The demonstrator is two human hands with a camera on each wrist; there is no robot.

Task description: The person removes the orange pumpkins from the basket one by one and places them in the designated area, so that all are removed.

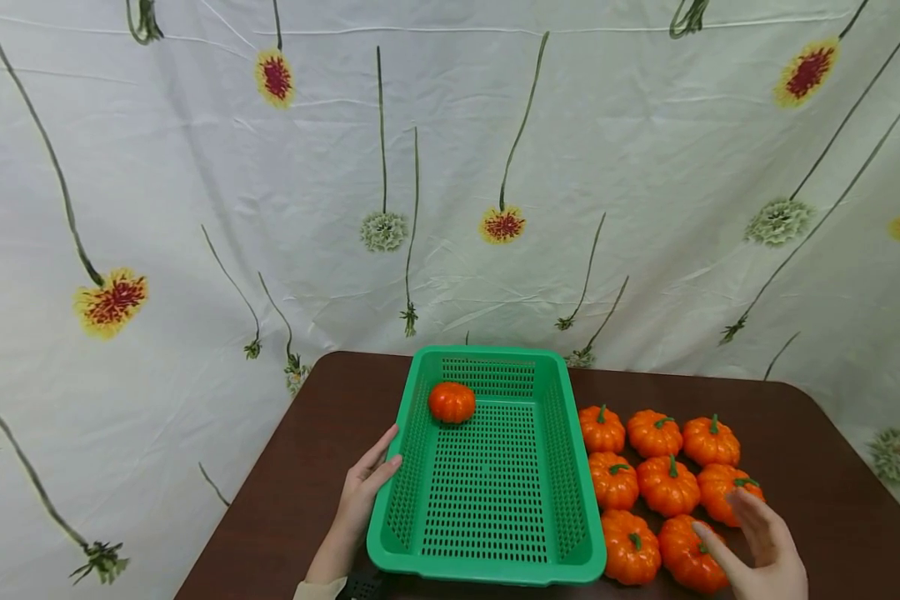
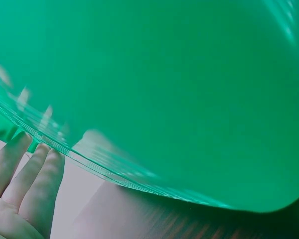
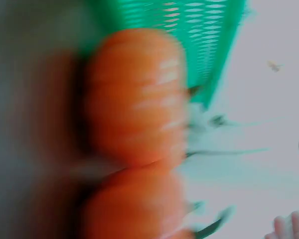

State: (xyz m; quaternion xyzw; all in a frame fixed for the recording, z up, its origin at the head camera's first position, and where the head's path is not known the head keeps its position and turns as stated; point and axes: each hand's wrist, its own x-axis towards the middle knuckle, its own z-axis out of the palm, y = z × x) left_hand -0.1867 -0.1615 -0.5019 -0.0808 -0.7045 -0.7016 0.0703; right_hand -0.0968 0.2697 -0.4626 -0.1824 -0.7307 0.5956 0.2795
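A green plastic basket [image 1: 487, 570] with slotted walls and floor stands on the dark table. One small orange pumpkin [image 1: 452, 402] lies inside, at its far left. My left hand [image 1: 363, 487] rests against the basket's left side with fingers extended; the left wrist view shows those fingers [image 2: 42, 186] close to the green rim. To the right of the basket, small pumpkins with green stems are grouped in rows. Over the front of this group, my right hand [image 1: 768, 546] has thumb and fingers spread around nothing, nearest the front pumpkin [image 1: 686, 550]. Blurred pumpkins [image 3: 137, 99] fill the right wrist view.
The brown table [image 1: 285, 475] extends left of the basket and right of the pumpkins. Behind it hangs a white cloth [image 1: 465, 100] printed with flowers, close to the table's back edge. A back-row pumpkin [image 1: 602, 429] sits right beside the basket's right wall.
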